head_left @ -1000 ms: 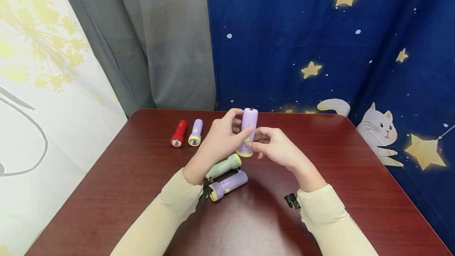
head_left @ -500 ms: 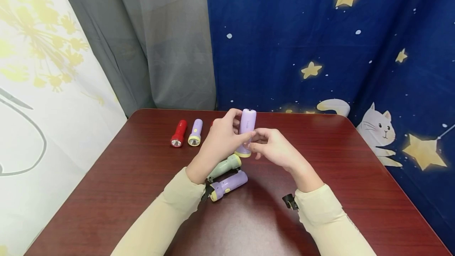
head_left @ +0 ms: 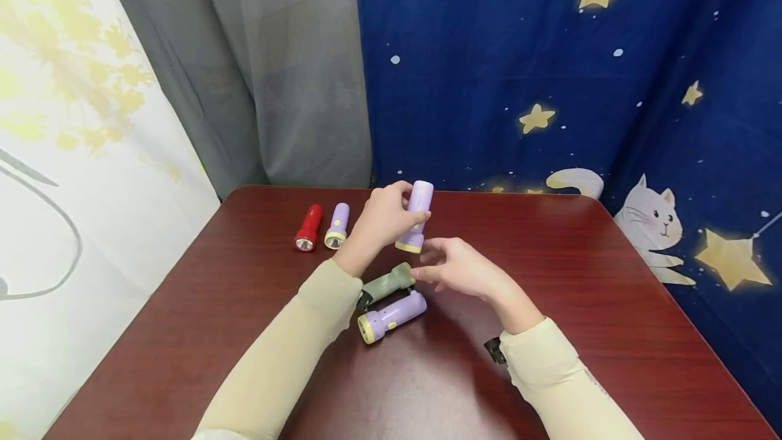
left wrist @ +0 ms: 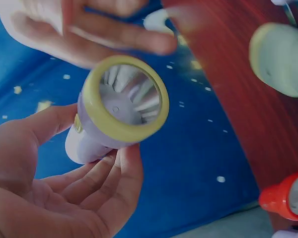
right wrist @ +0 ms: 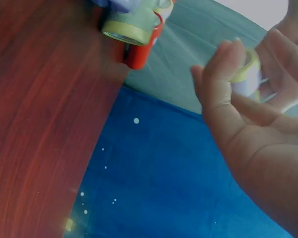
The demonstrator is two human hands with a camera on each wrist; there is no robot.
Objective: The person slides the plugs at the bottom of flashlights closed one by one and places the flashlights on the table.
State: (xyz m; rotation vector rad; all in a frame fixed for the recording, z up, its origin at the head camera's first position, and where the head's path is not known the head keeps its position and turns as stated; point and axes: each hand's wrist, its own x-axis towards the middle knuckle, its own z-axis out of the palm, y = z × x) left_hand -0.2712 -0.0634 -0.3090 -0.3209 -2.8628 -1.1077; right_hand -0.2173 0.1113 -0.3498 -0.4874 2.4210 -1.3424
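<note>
A light purple flashlight (head_left: 419, 206) with a yellow rim is held up above the table by my left hand (head_left: 385, 216), thumb on one side and fingers round the other. In the left wrist view its lens (left wrist: 131, 94) faces the camera. Just below and to the right of it, my right hand (head_left: 461, 267) is apart from it, fingers loosely bent and holding nothing. A green flashlight (head_left: 387, 284) and a second purple flashlight (head_left: 397, 314) lie side by side on the table below the hands; the left cuff and wrist strap hide part of the green one.
On the dark red wooden table (head_left: 214, 331), a red flashlight (head_left: 308, 228) and a small purple flashlight (head_left: 337, 226) lie at the back left. A grey curtain (head_left: 305, 87) and a blue star-patterned curtain (head_left: 476, 87) hang behind the table's far edge.
The right hand has let go of the purple flashlight and moved slightly down from it. The left hand has raised the flashlight a little and tilted it, its lens end swinging left.
</note>
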